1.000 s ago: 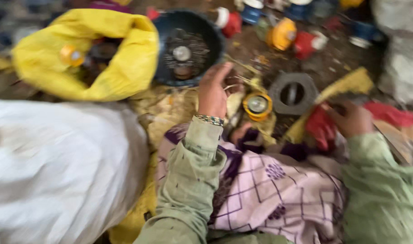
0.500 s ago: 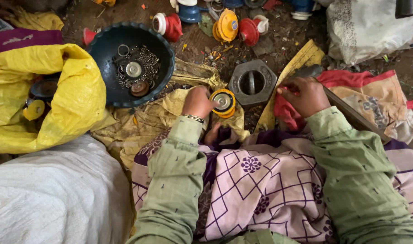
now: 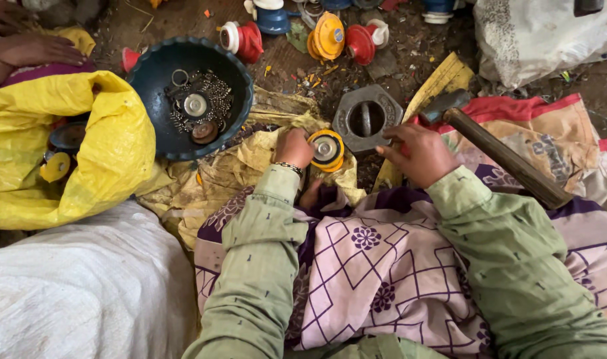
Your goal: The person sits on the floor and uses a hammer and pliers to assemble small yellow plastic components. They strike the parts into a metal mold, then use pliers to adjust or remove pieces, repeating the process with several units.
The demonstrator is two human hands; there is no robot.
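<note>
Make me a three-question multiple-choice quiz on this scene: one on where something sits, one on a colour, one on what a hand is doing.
1. Where is the grey hexagonal metal block?
A. inside the yellow sack
B. on the ground between the two hands
C. on the white sack

2. What colour is the round plastic cap with a metal centre at the left hand?
A. yellow
B. green
C. white

3. What is the right hand doing?
A. resting flat on the lap
B. reaching into the dark blue scalloped bowl
C. gripping the wooden-handled hammer

Answers: 1 B, it lies just beyond the cap, between both hands. 2 A, its rim is yellow. 3 C, the fingers close around the handle near the head.
</note>
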